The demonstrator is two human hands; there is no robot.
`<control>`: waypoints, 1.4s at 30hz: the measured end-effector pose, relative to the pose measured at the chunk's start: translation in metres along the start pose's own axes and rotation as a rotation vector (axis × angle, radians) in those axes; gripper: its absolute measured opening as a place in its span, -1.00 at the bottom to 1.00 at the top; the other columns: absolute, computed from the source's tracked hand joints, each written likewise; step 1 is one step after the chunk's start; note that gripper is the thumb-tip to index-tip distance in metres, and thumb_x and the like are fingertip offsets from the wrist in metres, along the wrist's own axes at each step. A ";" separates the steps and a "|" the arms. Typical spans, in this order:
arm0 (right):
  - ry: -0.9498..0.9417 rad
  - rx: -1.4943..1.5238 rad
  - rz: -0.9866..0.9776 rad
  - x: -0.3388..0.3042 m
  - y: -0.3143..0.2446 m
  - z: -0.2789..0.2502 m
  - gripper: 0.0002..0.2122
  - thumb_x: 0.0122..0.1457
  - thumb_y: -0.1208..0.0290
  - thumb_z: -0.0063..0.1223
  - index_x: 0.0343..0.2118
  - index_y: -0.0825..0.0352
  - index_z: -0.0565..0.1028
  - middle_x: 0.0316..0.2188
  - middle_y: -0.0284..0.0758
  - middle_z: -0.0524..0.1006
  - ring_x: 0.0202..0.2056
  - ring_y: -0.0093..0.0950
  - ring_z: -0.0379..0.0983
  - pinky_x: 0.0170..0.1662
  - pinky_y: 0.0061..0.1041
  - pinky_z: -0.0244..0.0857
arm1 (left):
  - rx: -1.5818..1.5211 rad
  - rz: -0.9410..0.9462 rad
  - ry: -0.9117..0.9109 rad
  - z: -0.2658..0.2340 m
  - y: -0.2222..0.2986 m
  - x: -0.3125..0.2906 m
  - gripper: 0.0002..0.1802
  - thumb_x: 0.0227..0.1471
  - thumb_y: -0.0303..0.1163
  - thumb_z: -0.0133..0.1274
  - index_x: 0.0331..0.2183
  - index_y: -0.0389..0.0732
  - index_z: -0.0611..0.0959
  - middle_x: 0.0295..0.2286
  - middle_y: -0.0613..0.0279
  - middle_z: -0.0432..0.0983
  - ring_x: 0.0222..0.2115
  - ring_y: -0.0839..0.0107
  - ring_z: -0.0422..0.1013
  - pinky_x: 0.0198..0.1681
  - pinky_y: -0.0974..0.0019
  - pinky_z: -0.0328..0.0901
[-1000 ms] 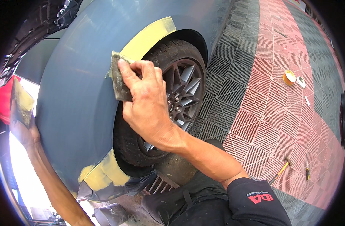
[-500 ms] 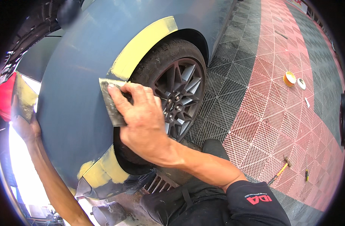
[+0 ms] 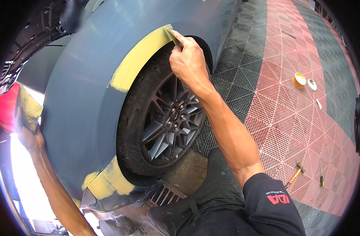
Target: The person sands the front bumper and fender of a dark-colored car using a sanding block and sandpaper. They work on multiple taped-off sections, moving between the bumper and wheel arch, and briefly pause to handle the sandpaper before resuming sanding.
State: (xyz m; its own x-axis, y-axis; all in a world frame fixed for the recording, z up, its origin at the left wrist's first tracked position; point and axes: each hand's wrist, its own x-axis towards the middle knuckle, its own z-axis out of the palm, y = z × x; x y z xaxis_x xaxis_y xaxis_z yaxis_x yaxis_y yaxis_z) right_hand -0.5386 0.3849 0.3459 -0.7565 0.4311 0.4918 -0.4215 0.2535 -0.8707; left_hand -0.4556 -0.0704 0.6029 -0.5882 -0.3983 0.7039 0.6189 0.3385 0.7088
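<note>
My right hand (image 3: 190, 59) grips a thin flat putty spreader (image 3: 173, 38), tilted on edge. The blade touches the upper end of the yellow putty band (image 3: 138, 57) along the wheel arch. That band curves over the grey-blue car fender (image 3: 77, 90), just above the tyre (image 3: 132, 118). At the far left, my left hand (image 3: 31, 137) holds up a putty-smeared plate (image 3: 30, 110) beside the car's front end. Some fingers of the left hand are hidden behind the plate or in shadow.
More yellow putty (image 3: 111, 177) covers the lower fender behind a grey trim edge. On the red floor tiles (image 3: 282, 129) stand an open orange tin (image 3: 299, 80), its lid (image 3: 312, 84), a hammer (image 3: 294, 177) and a screwdriver (image 3: 322, 180). A grey bucket (image 3: 116, 226) stands low by the car.
My right hand has swept the spreader up along the arch from the band's lower end to its upper end. The putty band looks smoother. My left hand stays nearly in place.
</note>
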 end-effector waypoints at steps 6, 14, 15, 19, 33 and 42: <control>-0.018 0.030 -0.067 -0.015 -0.020 0.011 -0.52 0.23 0.59 0.09 0.22 0.22 0.69 0.16 -0.11 0.62 0.15 -0.06 0.52 0.26 -0.12 0.44 | 0.032 0.034 0.010 0.000 -0.002 -0.003 -0.52 0.51 -0.38 -0.08 0.31 -0.33 0.60 0.27 -0.01 0.53 0.24 0.09 0.51 0.28 0.00 0.46; -0.074 0.057 -0.185 -0.093 -0.076 0.023 -0.47 0.18 0.66 0.15 0.25 0.24 0.64 0.11 -0.08 0.56 0.11 -0.06 0.47 0.13 -0.04 0.34 | 0.013 0.015 0.041 0.002 0.011 -0.006 -0.53 0.48 -0.36 0.00 0.27 -0.37 0.63 0.23 -0.02 0.57 0.21 0.10 0.54 0.25 0.02 0.47; -0.084 0.057 -0.197 -0.103 -0.082 0.026 -0.47 0.17 0.66 0.14 0.25 0.25 0.64 0.10 -0.09 0.55 0.11 -0.06 0.46 0.12 -0.04 0.33 | 0.015 0.019 0.029 -0.001 0.014 -0.006 -0.54 0.48 -0.35 0.01 0.27 -0.37 0.63 0.23 -0.02 0.57 0.20 0.09 0.54 0.25 0.02 0.47; -0.089 0.001 -0.249 -0.129 -0.091 0.028 -0.36 0.05 0.72 0.20 0.28 0.23 0.62 0.13 -0.14 0.52 0.10 -0.08 0.45 0.11 -0.10 0.32 | -0.012 0.010 0.014 0.012 0.005 -0.011 -0.54 0.48 -0.35 0.01 0.26 -0.37 0.64 0.23 -0.02 0.58 0.19 0.09 0.55 0.24 0.02 0.47; 0.051 0.019 -0.118 -0.043 -0.019 -0.006 -0.63 0.42 0.61 -0.01 0.23 0.41 0.63 0.06 -0.02 0.68 0.06 -0.10 0.66 0.20 -0.26 0.48 | 0.020 0.015 0.028 0.008 0.000 -0.007 -0.51 0.50 -0.37 -0.10 0.32 -0.31 0.60 0.28 0.03 0.52 0.27 0.11 0.47 0.32 -0.02 0.40; 0.081 -0.041 -0.061 0.003 0.002 0.013 -0.63 0.43 0.56 0.00 0.23 0.34 0.65 0.07 -0.12 0.67 -0.04 -0.21 0.68 0.09 -0.29 0.52 | -0.003 0.013 0.004 -0.006 -0.005 0.002 -0.54 0.50 -0.36 -0.04 0.28 -0.31 0.64 0.26 0.02 0.54 0.25 0.09 0.49 0.28 -0.01 0.44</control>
State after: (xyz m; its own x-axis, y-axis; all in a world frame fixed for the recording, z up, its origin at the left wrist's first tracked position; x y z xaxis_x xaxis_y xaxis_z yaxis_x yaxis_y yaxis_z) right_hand -0.5479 0.3750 0.3456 -0.6862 0.4823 0.5445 -0.4432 0.3162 -0.8388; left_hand -0.4566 -0.0785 0.6008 -0.5781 -0.3977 0.7125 0.6281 0.3405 0.6997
